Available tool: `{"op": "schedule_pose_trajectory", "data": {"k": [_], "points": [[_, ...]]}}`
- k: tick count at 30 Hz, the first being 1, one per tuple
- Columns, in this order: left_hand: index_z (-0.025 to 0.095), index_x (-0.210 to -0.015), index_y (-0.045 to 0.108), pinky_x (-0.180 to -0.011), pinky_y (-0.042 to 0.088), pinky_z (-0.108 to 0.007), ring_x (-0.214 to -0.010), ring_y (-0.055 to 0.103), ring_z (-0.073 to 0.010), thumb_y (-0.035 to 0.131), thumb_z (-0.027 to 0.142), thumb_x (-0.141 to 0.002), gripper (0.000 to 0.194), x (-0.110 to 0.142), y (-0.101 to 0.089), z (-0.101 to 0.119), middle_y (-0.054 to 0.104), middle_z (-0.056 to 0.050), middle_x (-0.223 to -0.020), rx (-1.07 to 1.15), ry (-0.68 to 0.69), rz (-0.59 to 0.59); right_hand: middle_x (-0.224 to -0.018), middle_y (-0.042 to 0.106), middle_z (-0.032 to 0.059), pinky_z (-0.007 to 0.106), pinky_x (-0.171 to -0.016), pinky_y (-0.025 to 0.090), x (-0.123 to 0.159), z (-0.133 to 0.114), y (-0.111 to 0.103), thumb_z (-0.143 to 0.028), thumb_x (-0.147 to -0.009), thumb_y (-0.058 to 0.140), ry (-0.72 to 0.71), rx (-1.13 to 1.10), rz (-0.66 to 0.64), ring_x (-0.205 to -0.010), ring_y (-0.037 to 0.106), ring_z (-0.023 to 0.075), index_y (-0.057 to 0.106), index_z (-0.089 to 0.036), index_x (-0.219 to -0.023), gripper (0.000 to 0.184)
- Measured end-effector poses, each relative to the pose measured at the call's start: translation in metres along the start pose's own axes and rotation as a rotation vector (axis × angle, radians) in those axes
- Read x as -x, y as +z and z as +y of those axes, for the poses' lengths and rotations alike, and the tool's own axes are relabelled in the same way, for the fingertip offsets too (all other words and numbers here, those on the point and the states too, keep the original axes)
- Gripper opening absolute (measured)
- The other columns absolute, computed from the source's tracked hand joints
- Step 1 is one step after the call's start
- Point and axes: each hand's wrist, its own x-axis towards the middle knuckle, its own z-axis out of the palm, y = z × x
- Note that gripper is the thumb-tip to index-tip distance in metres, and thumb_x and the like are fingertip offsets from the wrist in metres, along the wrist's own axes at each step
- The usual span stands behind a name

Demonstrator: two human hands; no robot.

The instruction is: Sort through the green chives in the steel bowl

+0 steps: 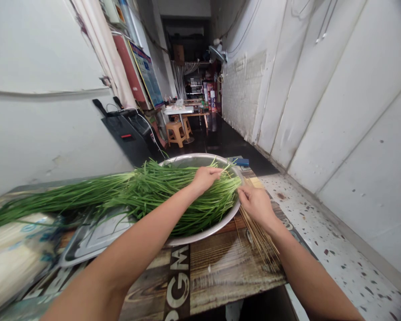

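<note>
A large heap of green chives [160, 191] fills a round metal basin [217, 229], with the pale stem ends toward the right rim. My left hand [205, 178] is over the heap, fingers pinched at a few chive stems near the far right side. Just beyond the right rim, my right hand [255, 203] is closed, thumb and finger pressed together beside the pale ends; what it pinches is too small to make out. Thin bamboo skewers [262, 245] lie in a loose bundle under and beside my right hand.
More long chives [63, 194] stretch left across the patterned table [220, 276]. A metal tray [96, 240] and a plastic-wrapped pale bundle [16, 258] lie at the left. A blue box [241, 162] sits behind the basin. Stools [175, 133] and a white wall [337, 111] stand beyond.
</note>
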Motion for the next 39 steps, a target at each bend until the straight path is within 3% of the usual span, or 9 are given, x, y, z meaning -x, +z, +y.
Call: {"op": "schedule_pose_trajectory", "data": {"k": [9,18,25,31,35,39], "points": [[0.016,-0.099,0.072,-0.083,0.046,-0.027,-0.086,0.065,-0.0176,0.058,0.019,-0.074,0.028,-0.002,0.001,-0.004,0.073,-0.005,-0.092,-0.017,0.057,-0.017,-0.067,0.068,0.0021,0.025,-0.055,0.027,0.0,0.0,0.001,-0.027,-0.087,0.04,0.005,0.025,-0.005,-0.061,0.058,0.0151,0.065,-0.02,-0.072,0.03],[0.017,-0.098,0.072,-0.089,0.045,-0.028,-0.093,0.064,-0.0181,0.056,0.017,-0.077,0.027,0.0,0.002,-0.002,0.072,-0.005,-0.099,-0.051,0.079,-0.038,-0.074,0.071,0.0035,0.025,-0.057,0.03,0.0,0.001,0.001,-0.028,-0.088,0.04,0.022,0.002,-0.006,-0.067,0.06,0.0165,0.069,-0.021,-0.081,0.03],[0.018,-0.091,0.074,-0.09,0.043,-0.028,-0.093,0.063,-0.0181,0.056,0.02,-0.078,0.022,0.003,-0.006,0.012,0.072,-0.005,-0.097,-0.161,0.273,-0.256,-0.071,0.069,0.0032,0.025,-0.056,0.028,-0.001,0.002,0.003,-0.027,-0.087,0.04,0.031,0.015,0.002,-0.064,0.059,0.0158,0.067,-0.021,-0.078,0.029],[0.024,-0.094,0.073,-0.095,0.033,-0.043,-0.107,0.05,-0.0278,0.056,0.026,-0.08,0.023,-0.005,-0.023,0.001,0.068,-0.008,-0.105,-0.474,0.16,0.096,-0.067,0.067,0.0016,0.025,-0.055,0.026,-0.001,0.001,0.002,-0.027,-0.087,0.04,0.027,0.033,0.007,-0.061,0.057,0.0151,0.064,-0.021,-0.073,0.029],[0.026,-0.094,0.072,-0.092,0.032,-0.044,-0.103,0.049,-0.03,0.064,0.029,-0.073,0.022,-0.01,-0.02,-0.022,0.066,-0.01,-0.1,-0.674,0.076,0.098,-0.065,0.066,0.0014,0.025,-0.054,0.025,-0.001,0.001,0.002,-0.027,-0.087,0.04,0.02,0.047,0.001,-0.059,0.056,0.0148,0.063,-0.021,-0.071,0.029],[0.026,-0.09,0.074,-0.088,0.035,-0.039,-0.099,0.053,-0.027,0.06,0.028,-0.076,0.02,-0.014,-0.016,-0.032,0.066,-0.008,-0.1,-0.692,0.07,0.107,-0.066,0.066,0.0016,0.025,-0.055,0.026,-0.001,0.001,0.002,-0.026,-0.086,0.04,0.018,0.034,-0.001,-0.059,0.055,0.0146,0.064,-0.021,-0.072,0.029]]}}
